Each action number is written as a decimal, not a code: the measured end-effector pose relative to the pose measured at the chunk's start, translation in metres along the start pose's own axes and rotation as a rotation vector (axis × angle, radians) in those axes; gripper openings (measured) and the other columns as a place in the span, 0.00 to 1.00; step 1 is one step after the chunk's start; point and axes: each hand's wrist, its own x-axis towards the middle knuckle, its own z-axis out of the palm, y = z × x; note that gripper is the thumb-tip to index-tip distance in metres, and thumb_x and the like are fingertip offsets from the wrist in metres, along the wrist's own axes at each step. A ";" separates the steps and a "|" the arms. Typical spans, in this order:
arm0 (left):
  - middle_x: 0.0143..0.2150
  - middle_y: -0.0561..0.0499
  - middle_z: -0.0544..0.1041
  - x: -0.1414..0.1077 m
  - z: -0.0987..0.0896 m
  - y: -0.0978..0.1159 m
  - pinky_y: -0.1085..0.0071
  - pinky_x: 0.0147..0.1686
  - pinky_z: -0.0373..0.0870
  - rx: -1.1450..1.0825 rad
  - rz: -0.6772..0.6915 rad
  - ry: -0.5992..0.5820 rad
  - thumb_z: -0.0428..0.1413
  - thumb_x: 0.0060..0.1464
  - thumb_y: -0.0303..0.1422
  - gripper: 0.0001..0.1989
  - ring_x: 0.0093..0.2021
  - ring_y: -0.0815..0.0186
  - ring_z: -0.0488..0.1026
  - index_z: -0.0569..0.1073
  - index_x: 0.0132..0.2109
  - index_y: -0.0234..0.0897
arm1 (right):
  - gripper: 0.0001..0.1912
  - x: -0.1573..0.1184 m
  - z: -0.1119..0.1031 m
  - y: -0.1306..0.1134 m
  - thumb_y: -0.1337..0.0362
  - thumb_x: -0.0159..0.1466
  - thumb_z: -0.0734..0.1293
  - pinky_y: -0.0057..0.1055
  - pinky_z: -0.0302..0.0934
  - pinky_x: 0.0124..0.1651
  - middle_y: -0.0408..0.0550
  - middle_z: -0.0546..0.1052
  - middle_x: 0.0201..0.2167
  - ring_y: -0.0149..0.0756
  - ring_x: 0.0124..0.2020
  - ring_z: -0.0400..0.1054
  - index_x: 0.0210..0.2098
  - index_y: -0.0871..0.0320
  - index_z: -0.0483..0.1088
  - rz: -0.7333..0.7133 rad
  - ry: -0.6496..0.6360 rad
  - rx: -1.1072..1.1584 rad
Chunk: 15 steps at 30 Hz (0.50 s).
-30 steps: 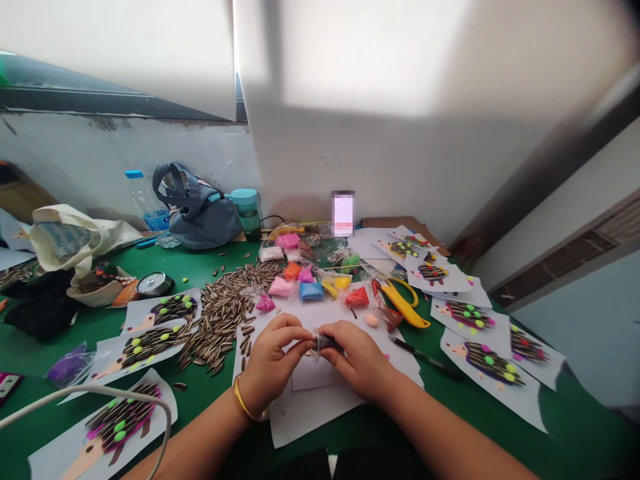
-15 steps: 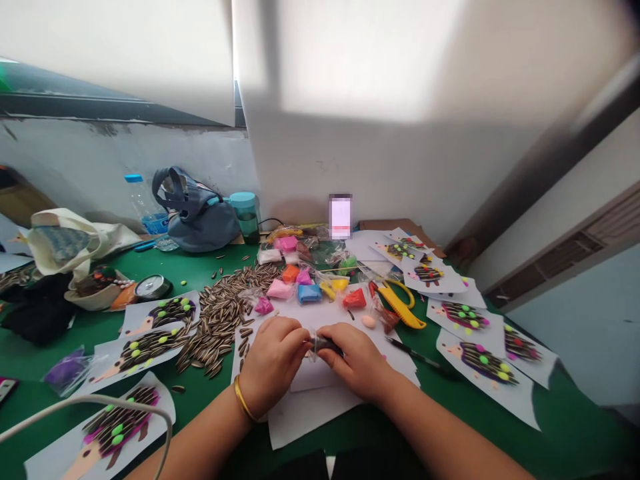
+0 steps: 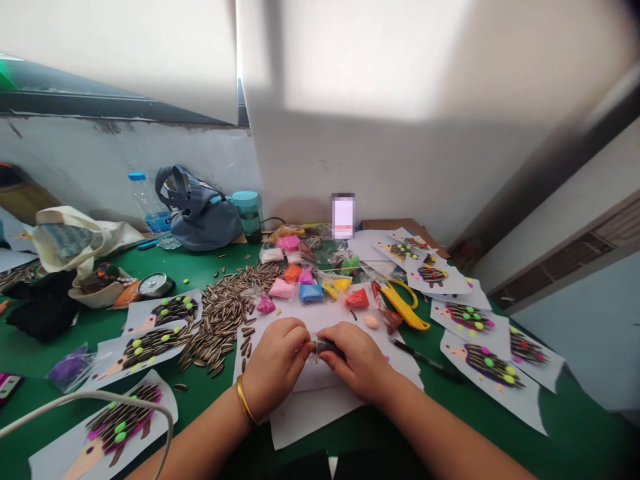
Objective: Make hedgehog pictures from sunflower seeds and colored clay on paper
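Observation:
Between my hands, above the white paper (image 3: 320, 400), is a small dark packet (image 3: 327, 346) in clear plastic, seemingly modelling clay. My left hand (image 3: 280, 360), with a gold bangle at the wrist, pinches the plastic end. My right hand (image 3: 353, 357) is closed around the dark part. Just beyond lie bagged clay lumps: a blue one (image 3: 311, 293), a red one (image 3: 357, 299) and a magenta one (image 3: 266, 305). A pale peach clay ball (image 3: 371, 322) rests on the paper near my right hand.
Striped sunflower seeds (image 3: 220, 313) are heaped at left. Finished hedgehog pictures lie on both sides, one at lower left (image 3: 120, 427), one at right (image 3: 493, 367). A yellow-handled cutter (image 3: 407, 310) and a black pen (image 3: 420, 355) lie right. A white cable (image 3: 100, 395) crosses lower left.
The view has shifted very slightly, so the table's things sit a little further right. Both hands keep their hold on the packet in nearly the same pose.

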 end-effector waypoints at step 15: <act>0.38 0.50 0.71 0.001 0.001 0.000 0.65 0.43 0.66 -0.293 -0.118 0.037 0.50 0.64 0.33 0.05 0.41 0.62 0.68 0.68 0.37 0.40 | 0.12 0.000 -0.002 0.000 0.62 0.68 0.64 0.37 0.62 0.42 0.51 0.76 0.39 0.41 0.40 0.69 0.50 0.56 0.68 -0.046 0.069 -0.049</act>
